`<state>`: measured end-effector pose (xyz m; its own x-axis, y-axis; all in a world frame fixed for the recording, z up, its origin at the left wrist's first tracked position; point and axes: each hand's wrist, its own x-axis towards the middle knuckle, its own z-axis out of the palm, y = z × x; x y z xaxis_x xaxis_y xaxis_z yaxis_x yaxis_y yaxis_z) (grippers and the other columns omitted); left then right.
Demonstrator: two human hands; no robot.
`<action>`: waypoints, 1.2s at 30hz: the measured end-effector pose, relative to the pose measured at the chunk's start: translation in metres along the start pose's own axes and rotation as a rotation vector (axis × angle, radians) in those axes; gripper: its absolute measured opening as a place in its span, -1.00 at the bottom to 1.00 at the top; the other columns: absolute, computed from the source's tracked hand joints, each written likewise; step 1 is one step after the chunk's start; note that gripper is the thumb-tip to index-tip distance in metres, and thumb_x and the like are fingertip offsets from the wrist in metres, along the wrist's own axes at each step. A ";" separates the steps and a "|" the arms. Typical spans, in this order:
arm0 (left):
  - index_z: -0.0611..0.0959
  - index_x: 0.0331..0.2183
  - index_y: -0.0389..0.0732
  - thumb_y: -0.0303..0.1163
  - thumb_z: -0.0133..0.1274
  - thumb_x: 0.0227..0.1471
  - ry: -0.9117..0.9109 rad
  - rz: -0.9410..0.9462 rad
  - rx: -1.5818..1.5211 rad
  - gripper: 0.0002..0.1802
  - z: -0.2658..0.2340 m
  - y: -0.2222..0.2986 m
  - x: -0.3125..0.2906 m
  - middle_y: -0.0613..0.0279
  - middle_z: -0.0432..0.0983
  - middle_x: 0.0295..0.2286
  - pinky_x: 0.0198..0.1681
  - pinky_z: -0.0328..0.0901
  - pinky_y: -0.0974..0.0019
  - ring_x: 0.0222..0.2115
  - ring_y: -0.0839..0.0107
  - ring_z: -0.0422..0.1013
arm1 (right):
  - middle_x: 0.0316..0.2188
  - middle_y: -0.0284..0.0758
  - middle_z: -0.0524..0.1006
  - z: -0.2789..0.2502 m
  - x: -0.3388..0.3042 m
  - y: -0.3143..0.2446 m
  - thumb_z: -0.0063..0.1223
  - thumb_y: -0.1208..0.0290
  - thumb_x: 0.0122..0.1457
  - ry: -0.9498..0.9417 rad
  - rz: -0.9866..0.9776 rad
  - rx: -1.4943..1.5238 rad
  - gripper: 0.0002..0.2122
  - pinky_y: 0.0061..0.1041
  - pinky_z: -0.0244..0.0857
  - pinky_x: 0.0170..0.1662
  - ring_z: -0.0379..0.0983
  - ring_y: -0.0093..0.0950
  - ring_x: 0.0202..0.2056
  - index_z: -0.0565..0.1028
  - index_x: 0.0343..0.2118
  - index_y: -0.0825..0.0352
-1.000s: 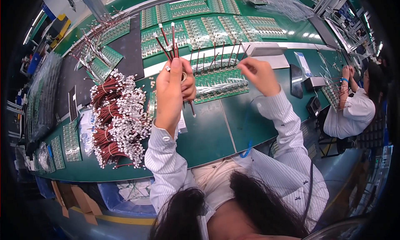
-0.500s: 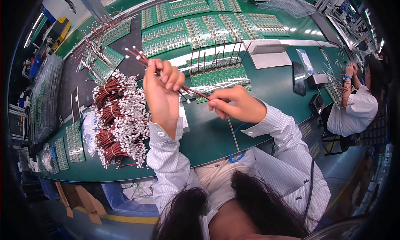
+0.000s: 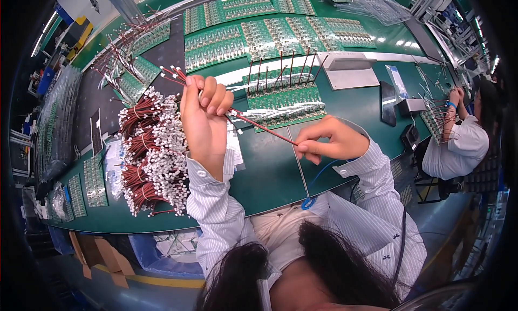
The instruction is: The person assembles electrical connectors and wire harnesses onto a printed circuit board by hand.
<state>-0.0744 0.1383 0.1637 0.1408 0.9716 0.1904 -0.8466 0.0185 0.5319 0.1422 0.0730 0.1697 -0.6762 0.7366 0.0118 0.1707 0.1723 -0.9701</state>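
Observation:
My left hand [image 3: 208,108] is closed round a small bunch of red-and-black cables with white plugs [image 3: 174,73]. One cable [image 3: 264,128] stretches from that fist down to my right hand [image 3: 332,140], which pinches its end between thumb and fingertips. Behind the hands lies a green circuit board panel [image 3: 286,102]; several such cables stand up from its far part and white wires lie across it. Left of my left forearm, tied bundles of the same cables [image 3: 154,154] are heaped on the green table [image 3: 259,171].
Rows of circuit board panels [image 3: 264,38] cover the back. A metal block [image 3: 349,72], a phone [image 3: 387,103] and a small black box [image 3: 410,135] sit to the right. At the far right a co-worker [image 3: 458,133] handles another wired panel. More wired panels [image 3: 137,76] lie back left.
My right hand has moved right and slightly toward me, drawing one cable out longer from the bunch. My left hand has shifted slightly left, still closed on the bunch.

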 end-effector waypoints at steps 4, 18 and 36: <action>0.23 -0.55 -0.17 -0.29 -0.35 0.12 0.012 0.079 0.012 -0.75 0.004 -0.002 -0.001 0.43 -0.02 -0.72 -0.67 -0.08 0.55 -0.74 0.66 -0.08 | -0.73 -0.40 0.36 0.003 0.001 0.011 -0.15 0.47 0.08 0.068 0.090 0.251 -0.84 -0.70 0.14 -0.61 0.25 -0.69 -0.70 0.43 -0.51 0.44; 0.27 -0.53 -0.19 -0.30 -0.34 0.11 0.005 0.058 0.031 -0.76 -0.001 -0.004 0.002 0.45 0.00 -0.70 -0.56 0.00 0.50 -0.70 0.65 -0.05 | -0.73 -0.41 0.36 0.014 0.008 0.015 -0.14 0.45 0.08 0.193 -0.097 0.050 -0.84 -0.70 0.15 -0.61 0.27 -0.68 -0.68 0.45 -0.47 0.42; 0.37 -0.34 -0.34 -0.43 -0.16 0.01 -0.113 -0.197 0.544 -0.82 0.018 -0.007 -0.008 0.52 -0.03 -0.77 -0.71 -0.09 0.55 -0.77 0.70 -0.10 | -0.72 -0.42 0.34 0.011 0.008 0.022 -0.19 0.41 0.12 0.367 -0.003 0.132 -0.80 -0.72 0.10 -0.63 0.24 -0.69 -0.68 0.43 -0.46 0.45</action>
<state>-0.0599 0.1264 0.1735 0.3475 0.9305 0.1158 -0.4185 0.0434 0.9072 0.1328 0.0756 0.1458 -0.3713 0.9253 0.0773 0.0588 0.1065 -0.9926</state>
